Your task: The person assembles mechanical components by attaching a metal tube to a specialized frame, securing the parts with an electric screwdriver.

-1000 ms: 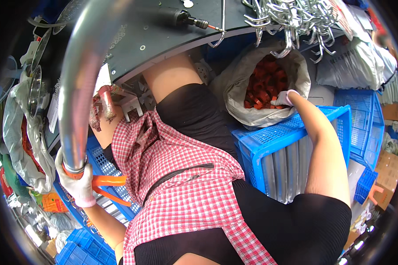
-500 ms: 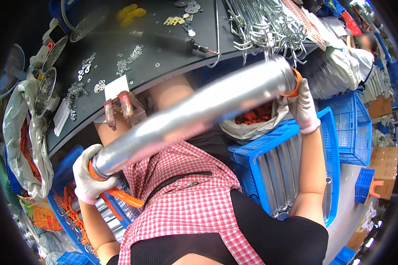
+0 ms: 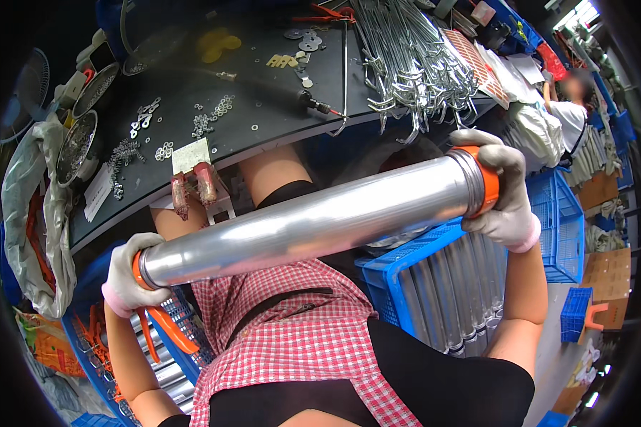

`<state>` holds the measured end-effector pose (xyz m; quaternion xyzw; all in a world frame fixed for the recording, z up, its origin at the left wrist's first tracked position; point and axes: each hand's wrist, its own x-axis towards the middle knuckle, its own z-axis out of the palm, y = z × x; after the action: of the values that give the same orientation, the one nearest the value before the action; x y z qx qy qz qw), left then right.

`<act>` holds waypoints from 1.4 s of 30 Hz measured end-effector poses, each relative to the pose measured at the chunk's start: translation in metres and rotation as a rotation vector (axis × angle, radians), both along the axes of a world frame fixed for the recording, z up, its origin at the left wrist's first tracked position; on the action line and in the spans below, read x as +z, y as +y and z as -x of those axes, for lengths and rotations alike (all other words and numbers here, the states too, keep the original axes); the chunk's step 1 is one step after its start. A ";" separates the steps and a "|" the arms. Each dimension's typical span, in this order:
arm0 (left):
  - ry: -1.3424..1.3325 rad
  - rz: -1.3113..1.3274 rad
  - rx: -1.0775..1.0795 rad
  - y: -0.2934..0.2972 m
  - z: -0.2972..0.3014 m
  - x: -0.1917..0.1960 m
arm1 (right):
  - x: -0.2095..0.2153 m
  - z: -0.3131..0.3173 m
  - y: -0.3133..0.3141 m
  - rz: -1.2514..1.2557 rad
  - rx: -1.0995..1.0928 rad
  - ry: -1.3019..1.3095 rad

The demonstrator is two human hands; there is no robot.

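A caulking gun with a shiny silver barrel lies across in front of me, its right end higher than its left. My left hand, in a white glove, is closed round the orange fitting at the barrel's left end. An orange handle with a trigger hangs below that hand. At the other end, my gloved right hand grips the orange ring cap, fingers over its top and outer side. Metal threads show beside the cap. Part of each fitting is hidden by the gloves.
A dark workbench holds washers, springs and a pile of hooked metal rods. A fixture with red-wrapped handles sits on its edge. Silver tubes fill a blue crate at right; another crate stands at left. A person is far right.
The caulking gun's right end has come down and shifted right, so the barrel lies flatter. My right hand has moved with it, its fingers now over the cap. My left hand has moved slightly left.
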<state>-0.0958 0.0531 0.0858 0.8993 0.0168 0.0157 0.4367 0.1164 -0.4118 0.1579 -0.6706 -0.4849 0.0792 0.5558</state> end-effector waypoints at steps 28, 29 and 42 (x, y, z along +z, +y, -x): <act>0.479 0.434 -0.216 0.030 -0.021 0.001 | 0.039 0.002 -0.007 0.077 0.070 -0.457; 0.500 0.451 -0.203 0.030 -0.022 0.000 | 0.059 -0.008 -0.003 0.421 0.105 -0.644; 0.482 0.369 -0.150 0.027 -0.019 -0.019 | -0.011 0.000 -0.014 0.194 -0.006 -0.153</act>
<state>-0.0765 0.0802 0.0672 0.7813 0.0559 -0.2337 0.5761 0.1162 -0.4258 0.1470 -0.7268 -0.5139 0.0728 0.4498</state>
